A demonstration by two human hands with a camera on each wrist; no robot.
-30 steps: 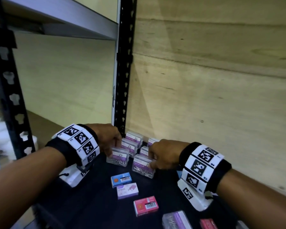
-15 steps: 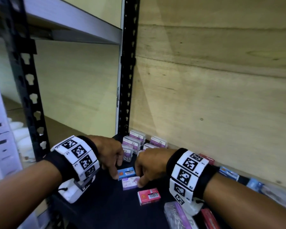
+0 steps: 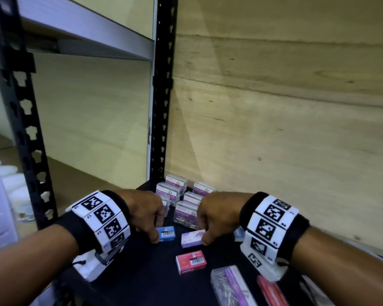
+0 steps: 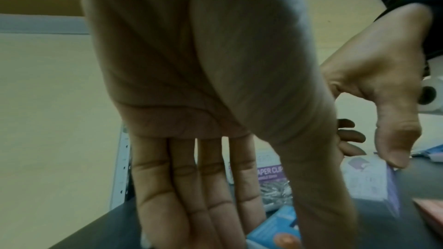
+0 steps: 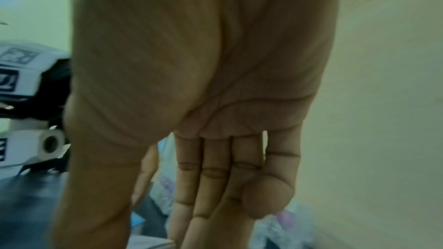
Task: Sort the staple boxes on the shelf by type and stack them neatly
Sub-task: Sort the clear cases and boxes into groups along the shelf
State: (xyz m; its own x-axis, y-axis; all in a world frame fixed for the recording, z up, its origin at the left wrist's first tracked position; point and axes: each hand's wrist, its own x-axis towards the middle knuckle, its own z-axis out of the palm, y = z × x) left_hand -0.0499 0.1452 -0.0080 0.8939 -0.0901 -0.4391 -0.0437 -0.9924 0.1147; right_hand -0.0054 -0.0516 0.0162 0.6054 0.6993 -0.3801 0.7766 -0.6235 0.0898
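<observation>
Left hand point(image 3: 146, 214): on the dark shelf point(image 3: 142, 279), thumb and fingers closing on the short ends of the blue staple box point(image 3: 166, 233); in the left wrist view fingers point(image 4: 182, 186) run nearly straight down to the box point(image 4: 275, 232), grip itself cut off by the frame edge.
Right hand point(image 3: 217, 214): thumb tip on the right end of the lavender staple box point(image 3: 191, 239), fingers bent over its far side; pinch visible in the left wrist view point(image 4: 383, 120), fingers long and only slightly bent in the right wrist view point(image 5: 210, 177).
Blue staple box: flat on the shelf, barcode up, just left of the lavender one, not touching it.
Lavender staple box: flat, just in front of the clear boxes.
Red staple box point(image 3: 191, 261): flat, alone, nearer the front edge, apart from both hands.
Paper clip boxes point(image 3: 181, 195): clear with purple labels, grouped in the back corner against the wooden wall point(image 3: 274, 129), beside the black upright point(image 3: 163, 89).
Loose paper clip box point(image 3: 230, 288): lying near the front, right of the red staple box.
Second red box point(image 3: 272, 292): blurred, under the right wrist.
</observation>
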